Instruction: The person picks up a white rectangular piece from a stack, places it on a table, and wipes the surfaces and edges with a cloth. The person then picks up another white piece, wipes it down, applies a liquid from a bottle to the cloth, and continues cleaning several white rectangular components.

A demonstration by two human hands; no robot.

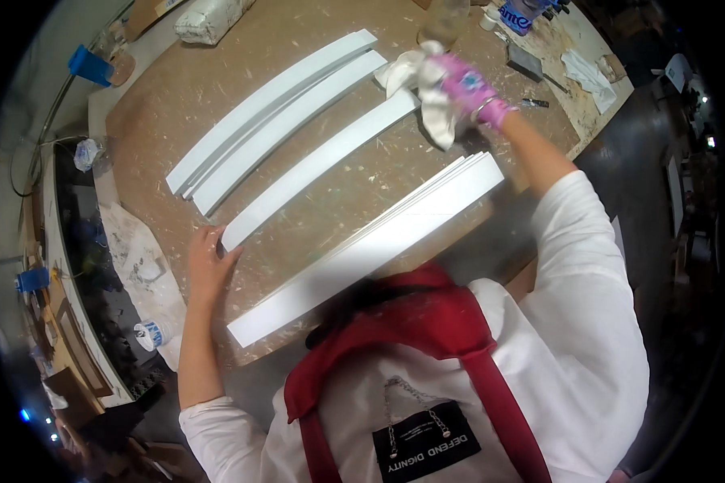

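A long white strip (pixel 318 173) lies slantwise across the brown worktable. At its near-left end is my left hand (pixel 209 258), bare, with thumb and fingers closed about the end of the strip. My right hand (pixel 463 87), in a pink patterned glove, grips a crumpled white cloth (pixel 439 121) at the strip's far-right end. The cloth hangs down beside that end and hides part of it. My gloved fingers are slightly blurred and partly hidden by the cloth.
Beyond lie more white strips (pixel 290 133), side by side. A stack of white strips (pixel 370 249) rests along the table's near edge. Far right are a clear bottle (pixel 445 22), a grey block (pixel 524 62) and a white rag (pixel 588 80). A white-wrapped bundle (pixel 211 20) sits far left.
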